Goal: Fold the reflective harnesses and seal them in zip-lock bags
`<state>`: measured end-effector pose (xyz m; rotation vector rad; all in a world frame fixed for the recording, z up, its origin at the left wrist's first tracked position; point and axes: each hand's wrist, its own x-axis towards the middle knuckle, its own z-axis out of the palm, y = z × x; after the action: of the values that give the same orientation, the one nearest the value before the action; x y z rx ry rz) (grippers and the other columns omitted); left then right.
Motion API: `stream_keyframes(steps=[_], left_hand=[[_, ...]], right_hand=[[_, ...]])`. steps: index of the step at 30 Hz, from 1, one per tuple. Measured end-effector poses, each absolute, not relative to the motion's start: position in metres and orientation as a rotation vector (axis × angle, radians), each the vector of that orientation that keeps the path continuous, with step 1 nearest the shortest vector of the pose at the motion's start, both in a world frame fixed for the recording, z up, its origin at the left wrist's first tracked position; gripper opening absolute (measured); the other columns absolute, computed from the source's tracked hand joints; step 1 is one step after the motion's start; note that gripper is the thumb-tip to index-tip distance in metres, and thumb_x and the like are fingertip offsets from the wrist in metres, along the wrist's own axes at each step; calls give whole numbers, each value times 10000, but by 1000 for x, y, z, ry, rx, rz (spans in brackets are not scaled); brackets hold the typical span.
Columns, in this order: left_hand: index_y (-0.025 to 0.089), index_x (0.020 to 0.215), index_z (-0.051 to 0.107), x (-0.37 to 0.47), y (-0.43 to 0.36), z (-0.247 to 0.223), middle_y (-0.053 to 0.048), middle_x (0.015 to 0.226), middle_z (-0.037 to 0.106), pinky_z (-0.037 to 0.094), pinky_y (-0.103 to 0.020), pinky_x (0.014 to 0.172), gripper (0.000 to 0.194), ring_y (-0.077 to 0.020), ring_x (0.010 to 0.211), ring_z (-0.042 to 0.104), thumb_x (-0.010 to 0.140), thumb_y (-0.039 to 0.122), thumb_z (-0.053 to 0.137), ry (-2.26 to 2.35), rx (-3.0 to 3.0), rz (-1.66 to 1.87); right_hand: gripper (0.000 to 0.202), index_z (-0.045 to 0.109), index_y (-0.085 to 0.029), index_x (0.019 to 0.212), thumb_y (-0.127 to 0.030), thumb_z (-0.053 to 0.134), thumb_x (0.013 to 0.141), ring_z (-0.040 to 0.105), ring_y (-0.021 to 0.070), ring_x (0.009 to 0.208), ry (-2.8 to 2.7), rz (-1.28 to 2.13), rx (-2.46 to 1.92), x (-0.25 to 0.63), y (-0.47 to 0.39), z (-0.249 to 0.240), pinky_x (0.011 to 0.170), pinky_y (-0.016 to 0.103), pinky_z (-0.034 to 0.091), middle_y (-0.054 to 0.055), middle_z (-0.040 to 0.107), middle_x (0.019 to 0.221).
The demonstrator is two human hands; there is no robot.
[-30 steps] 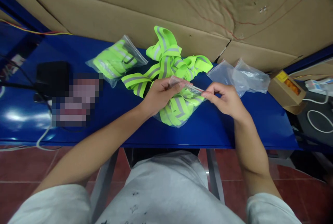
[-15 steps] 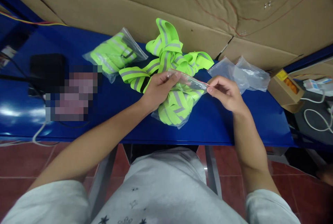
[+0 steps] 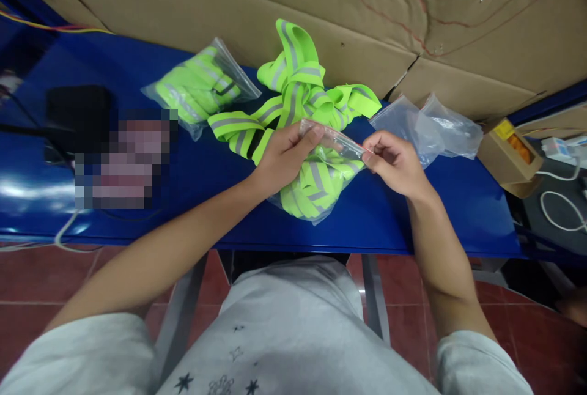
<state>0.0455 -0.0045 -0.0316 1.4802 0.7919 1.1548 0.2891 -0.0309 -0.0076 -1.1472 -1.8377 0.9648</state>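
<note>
Pinching opposite ends, the left hand (image 3: 285, 159) and right hand (image 3: 395, 164) are grasping the mouth (image 3: 351, 148) of 1 filled clear bag (image 3: 312, 192), neither standing nearer; the mouth's long axis is running between them, the filled part is lying toward the blue table's (image 3: 376, 221) near edge, and loose reflective straps (image 3: 293, 96) are lying beyond.

Strap pile (image 3: 298, 92) on the table (image 3: 376, 217) behind the front bag (image 3: 316, 190), second bag (image 3: 197, 89) left, two bags (image 3: 449, 129), then box (image 3: 502, 156), right.

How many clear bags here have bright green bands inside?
2: the held bag, its top edge pinched by the left hand and right hand, and the second bag, lying left of the loose bands.
</note>
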Motion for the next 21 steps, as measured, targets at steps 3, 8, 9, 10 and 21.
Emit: stream_keyframes(steps=[3,8,9,10,21], left_hand=[[219,932,829,46,-6,-32,-54,1013,808,554,-327,1007,464,-200,1024,735,1023,596,575,806,1559,1130],[211,935,826,48,-7,-32,-59,984,801,558,-319,972,471,-200,991,731,1015,607,583,794,1580,1123],[212,952,825,48,-7,-32,-59,998,804,561,-319,963,468,-203,991,731,1012,609,585,788,1582,1113],[212,972,822,49,-8,-32,-58,1012,806,564,-317,953,463,-206,991,732,1009,611,589,789,1580,1102],[217,941,821,50,-9,-31,-50,932,786,565,-309,922,464,-199,932,716,997,621,598,767,1570,1069]], right_hand=[[249,641,-224,873,-442,724,962,470,98,608,-1858,974,-1151,288,-32,-8,565,268,360,-32,560,718],[225,624,-228,882,-422,698,968,449,102,617,-1893,941,-1191,284,-36,-9,570,273,353,-32,548,724],[213,622,-229,886,-413,694,967,444,103,615,-1901,936,-1196,283,-37,-10,570,275,351,-34,542,720],[204,619,-229,884,-402,689,966,440,105,616,-1909,933,-1204,281,-37,-10,571,277,349,-34,537,717],[231,606,-229,816,-402,719,921,448,106,590,-1817,971,-1198,276,-36,-12,552,278,347,-33,553,686]])
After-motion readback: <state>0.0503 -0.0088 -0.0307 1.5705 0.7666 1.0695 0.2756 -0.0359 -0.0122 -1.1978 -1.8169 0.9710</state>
